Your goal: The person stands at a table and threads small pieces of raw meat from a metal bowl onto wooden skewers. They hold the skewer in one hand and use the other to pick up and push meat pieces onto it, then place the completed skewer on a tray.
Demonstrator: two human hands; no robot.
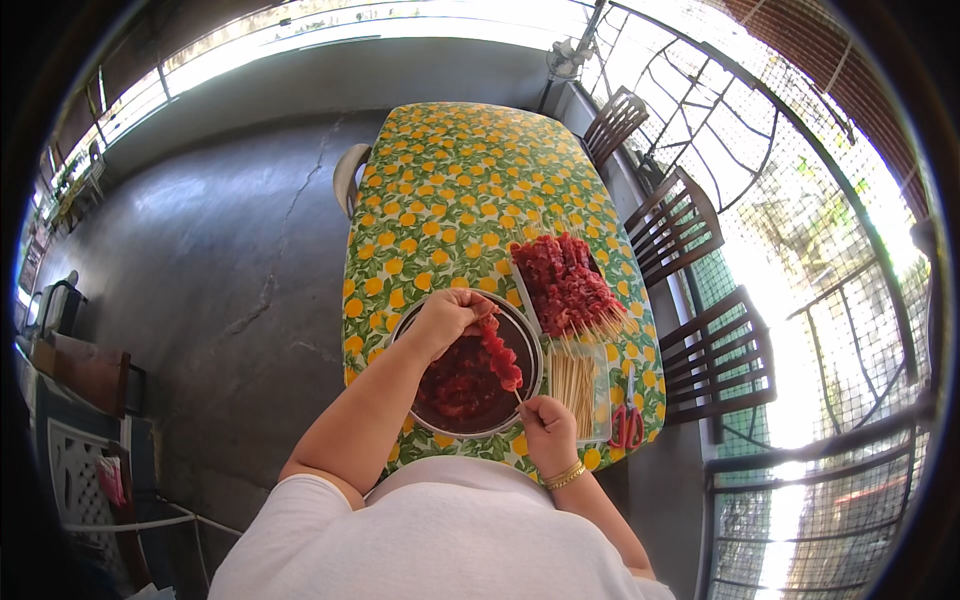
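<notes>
Over a round metal bowl (534,341) with raw red meat pieces (457,386) inside, a bamboo skewer (517,395) threaded with raw meat (501,356) is held at a slant. My right hand (549,427) grips its bare lower end. At the upper end, my left hand (454,319) pinches a piece of meat with thumb and fingers; the skewer's tip is hidden there. Right of the bowl, a clear plastic container (602,390) holds bare bamboo skewers (571,382). Beyond it, a tray (523,289) is heaped with meat-laden skewers (564,285).
Red-handled scissors (627,424) lie right of the container, near the table edge. A lemon-print tablecloth (450,195) covers the table. Wooden chairs (720,352) line the right side, and a pale chair (349,180) stands at the left. A fan (566,60) is beyond the far end.
</notes>
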